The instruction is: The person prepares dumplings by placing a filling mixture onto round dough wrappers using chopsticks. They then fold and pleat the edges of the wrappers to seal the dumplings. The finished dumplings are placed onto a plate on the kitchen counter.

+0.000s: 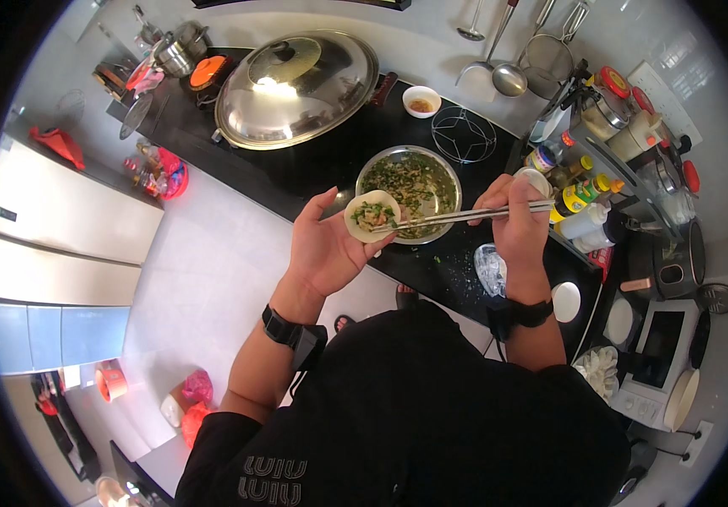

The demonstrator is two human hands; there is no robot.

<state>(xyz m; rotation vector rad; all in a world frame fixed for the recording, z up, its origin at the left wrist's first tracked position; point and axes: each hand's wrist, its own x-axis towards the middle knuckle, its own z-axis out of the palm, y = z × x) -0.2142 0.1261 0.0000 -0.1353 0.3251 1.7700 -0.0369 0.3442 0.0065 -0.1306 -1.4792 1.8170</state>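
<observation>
On the fingers of my left hand (338, 244) lies a round dumpling wrapper (384, 198) with chopped green and meat filling (373, 217) at its middle. My right hand (515, 218) grips a pair of metal chopsticks (465, 217), whose tips touch the filling. Partly behind the wrapper and chopsticks, a steel bowl (456, 174) of chopped green filling stands on the black counter. A clear plastic-wrapped item (489, 269) is beside my right wrist; what it holds is unclear. To the right of that wrist is a white oval item (566, 302).
A large domed wok lid (300, 95) covers the stove area. Near the wall are a small white bowl (422, 101) and a wire rack (463, 134). Sauce bottles (576, 196) crowd the right shelf, with a microwave (659, 348) and a plate of pale dumplings (597, 371) beyond.
</observation>
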